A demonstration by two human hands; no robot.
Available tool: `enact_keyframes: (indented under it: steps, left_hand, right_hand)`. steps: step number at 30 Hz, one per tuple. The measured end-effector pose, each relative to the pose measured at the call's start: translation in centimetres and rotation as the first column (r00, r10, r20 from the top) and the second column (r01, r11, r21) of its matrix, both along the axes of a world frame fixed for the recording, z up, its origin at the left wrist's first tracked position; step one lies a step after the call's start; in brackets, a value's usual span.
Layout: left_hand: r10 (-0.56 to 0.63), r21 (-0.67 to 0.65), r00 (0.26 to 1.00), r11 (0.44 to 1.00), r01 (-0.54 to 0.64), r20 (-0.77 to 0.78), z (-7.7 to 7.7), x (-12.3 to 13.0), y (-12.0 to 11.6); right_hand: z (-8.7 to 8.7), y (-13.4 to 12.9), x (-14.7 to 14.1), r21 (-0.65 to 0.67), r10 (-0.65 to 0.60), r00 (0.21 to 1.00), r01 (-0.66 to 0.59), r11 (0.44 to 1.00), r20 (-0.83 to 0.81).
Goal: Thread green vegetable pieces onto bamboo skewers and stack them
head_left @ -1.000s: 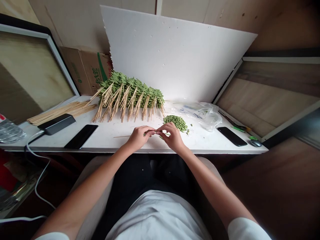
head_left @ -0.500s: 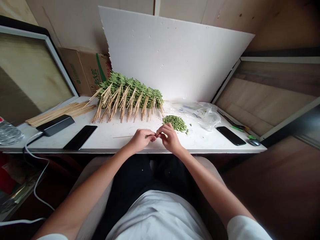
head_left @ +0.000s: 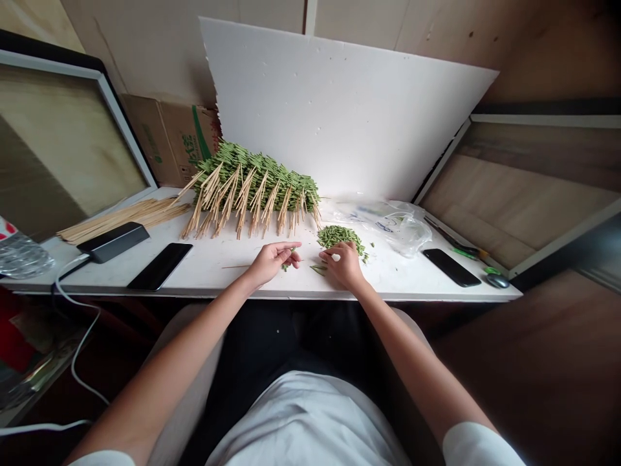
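My left hand [head_left: 272, 264] is curled around a thin bamboo skewer [head_left: 235, 266], whose bare end sticks out to the left. Bits of green bean [head_left: 285, 267] show at its fingers. Apart from it, my right hand [head_left: 345, 266] is closed in a pinch at the front edge of a pile of short cut green beans [head_left: 339, 237]; what its fingertips hold, if anything, is hidden. A longer green piece [head_left: 317, 268] shows just left of that hand. Behind, a big stack of skewered green beans [head_left: 262, 175] lies with its stick ends pointing forward.
Loose bamboo skewers [head_left: 121, 217] lie at the left, near a black box-shaped device [head_left: 114, 241] and a phone [head_left: 160, 266]. On the right are a clear plastic bag [head_left: 405, 226], another phone [head_left: 451, 267] and a small dark rounded object [head_left: 497, 280]. A white board [head_left: 349, 110] stands behind.
My hands, together half a second ago, are now apart. The right one has moved right to the cut-bean pile; the left stays near its place with fingers loosened. The view has shifted slightly.
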State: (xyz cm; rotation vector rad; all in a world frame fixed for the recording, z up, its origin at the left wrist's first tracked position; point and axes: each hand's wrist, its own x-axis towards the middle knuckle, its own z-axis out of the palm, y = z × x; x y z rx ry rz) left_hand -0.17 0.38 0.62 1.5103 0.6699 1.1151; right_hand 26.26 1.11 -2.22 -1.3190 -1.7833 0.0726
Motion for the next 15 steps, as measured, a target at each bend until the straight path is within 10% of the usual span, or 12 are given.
enact_keyframes:
  steps: [5, 15]
  left_hand:
    - [-0.019, -0.124, 0.999, 0.992, 0.022, 0.028, -0.1, -0.2, -0.1]
    - [0.064, 0.041, 0.990, 0.997, -0.059, -0.128, 0.3, 1.1, -1.5]
  right_hand:
    - [-0.3, 0.1, 0.4, -0.011, -0.013, 0.998, 0.014, 1.000, 0.061]
    - [4.4, -4.1, -3.9, -0.007, 0.399, 0.910, -0.402, 0.916, -0.109]
